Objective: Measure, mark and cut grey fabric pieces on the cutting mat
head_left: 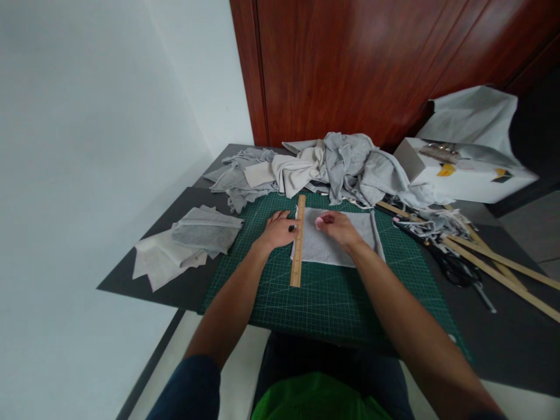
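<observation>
A light grey piece of fabric (324,245) lies flat on the green cutting mat (262,291). Across its left edge runs a wooden ruler (297,265), nearly upright in my view. My left hand (277,230) rests beside the ruler with fingers spread, its fingertips touching the ruler's left part. Something small and black (291,228) shows at that hand, too small to name. My right hand (340,228) is over the fabric, right of the ruler, pinching a small pale pink piece that looks like tailor's chalk (319,223).
Grey and white cloth pieces (188,245) lie at the left. A heap of fabric (350,163) spans the back, beside a white box (464,175). On the right are scissors (452,268), fabric scraps (437,224) and wooden strips (503,277). A wall (109,146) borders the left.
</observation>
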